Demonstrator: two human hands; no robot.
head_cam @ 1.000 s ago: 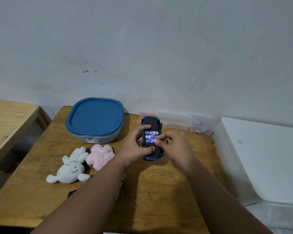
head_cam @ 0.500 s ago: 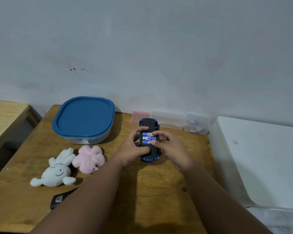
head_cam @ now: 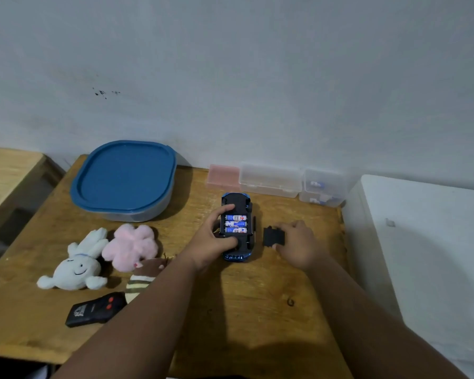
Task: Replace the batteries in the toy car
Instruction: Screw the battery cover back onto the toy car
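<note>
**Holding the upturned toy car with its battery bay open**

We are holding the toy car (head_cam: 237, 199) with our left hand (head_cam: 211, 239). The forefinger is reaching to the far edge of the battery bay and the thumb is pressing at the near edge. The car is lying upside down on the wooden table (head_cam: 244, 310), with its black underside facing up. Three batteries (head_cam: 236, 223) with blue and white labels are sitting side by side in the open bay.

Just to the right of the car, our right hand (head_cam: 296, 243) is gripping the black battery cover (head_cam: 272, 236) by its right edge. The cover is apart from the car, and we cannot tell if it is resting on the table.

To the left of the car, a pink plush (head_cam: 133, 243) and a white plush (head_cam: 74, 266) are lying together. A container with a blue lid (head_cam: 123, 176) is standing behind them. Behind the car, small plastic boxes (head_cam: 270, 179) are standing in a row along the wall. A black remote control (head_cam: 93, 310) is lying left of the car, nearer to us.
</note>
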